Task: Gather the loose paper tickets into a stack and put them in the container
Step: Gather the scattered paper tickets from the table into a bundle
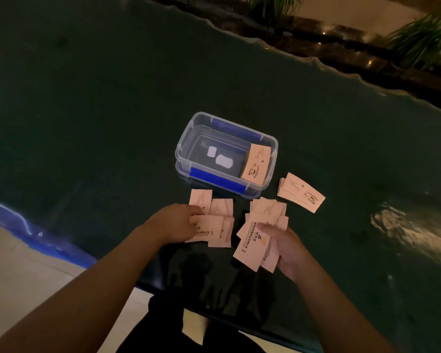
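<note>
A clear plastic container point(186, 146) with blue clips sits open on the dark table, with one stack of pink tickets point(256, 164) leaning at its right end. Several loose pink tickets point(220, 208) lie in front of it. My left hand point(175, 222) rests on the left cluster, its fingers pinching a ticket point(208, 226). Gripped in my right hand point(284, 247) is a fanned bunch of tickets point(255, 248), just above more tickets point(267, 208) on the table. A small separate pile of tickets point(301, 192) lies to the container's right.
The dark glossy table point(112, 110) has a wavy far edge, with plants point(423, 39) and a stone ledge beyond it. The near table edge runs close to my body, and pale floor point(23, 263) shows at the lower left.
</note>
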The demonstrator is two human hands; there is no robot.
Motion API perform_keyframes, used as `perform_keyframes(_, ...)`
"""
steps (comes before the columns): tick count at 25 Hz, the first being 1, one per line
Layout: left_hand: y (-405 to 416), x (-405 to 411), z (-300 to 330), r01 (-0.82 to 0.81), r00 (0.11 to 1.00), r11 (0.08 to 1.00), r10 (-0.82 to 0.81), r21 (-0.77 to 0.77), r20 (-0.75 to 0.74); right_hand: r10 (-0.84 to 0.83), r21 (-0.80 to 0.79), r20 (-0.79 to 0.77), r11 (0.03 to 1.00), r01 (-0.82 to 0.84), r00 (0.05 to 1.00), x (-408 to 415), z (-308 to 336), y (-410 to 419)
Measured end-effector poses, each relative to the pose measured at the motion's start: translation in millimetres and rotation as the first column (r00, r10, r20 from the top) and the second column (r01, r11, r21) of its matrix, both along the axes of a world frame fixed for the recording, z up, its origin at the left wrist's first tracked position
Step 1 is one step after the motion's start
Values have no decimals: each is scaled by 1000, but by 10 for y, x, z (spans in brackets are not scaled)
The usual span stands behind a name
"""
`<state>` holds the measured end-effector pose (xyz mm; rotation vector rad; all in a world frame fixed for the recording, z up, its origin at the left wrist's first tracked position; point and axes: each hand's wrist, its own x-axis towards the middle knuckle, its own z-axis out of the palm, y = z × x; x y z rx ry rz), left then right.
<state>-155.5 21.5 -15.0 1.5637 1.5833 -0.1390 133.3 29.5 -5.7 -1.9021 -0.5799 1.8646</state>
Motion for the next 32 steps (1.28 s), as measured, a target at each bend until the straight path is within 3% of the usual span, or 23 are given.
perform_keyframes(3, 176, 198, 106, 243, 964, 965, -229, 97, -138, 19, 9, -25, 1000, -19, 1000, 84, 48, -7)
perform_keyframes(5, 300, 364, 118, 407, 900, 888, -349, 214, -262, 30, 16, -26, 999, -29, 999, 133, 70, -4)
perform_keyframes(7, 413, 566, 115, 526, 831, 797, -407, 297, -378, 40, 19, -15, 999, -39, 999, 166, 89, 2)
perform_keyframes(10, 505, 798, 62, 577, 804, 737, -436, 353, -404, 49, 20, -6, 999, -49, 999, 195, 106, -11)
perform_keyframes(12, 472, 817, 18, 482, 865, 778, -350, 403, -359, 56, 25, -2, 998, -56, 998, 203, 102, -26)
perform_keyframes(15, 292, 651, -94, 34, 972, 887, 78, 460, -222, 52, 12, 9, 999, -53, 999, 208, 69, -39)
perform_keyframes(17, 126, 501, -137, -299, 893, 881, 394, 367, -216, 42, -10, 11, 999, -42, 999, 190, 31, -38)
perform_keyframes(18, 52, 445, -153, -393, 850, 876, 462, 279, -254, 40, -24, 12, 999, -40, 999, 170, 15, -33)
perform_keyframes(26, -145, 570, -270, -560, 812, 829, 549, 4, -196, 172, 6, 8, 985, -172, 985, -159, -33, 109)
perform_keyframes(32, -224, 758, -255, -597, 799, 801, 590, -38, -112, 342, 59, 243, 929, -366, 908, -503, -86, 153)
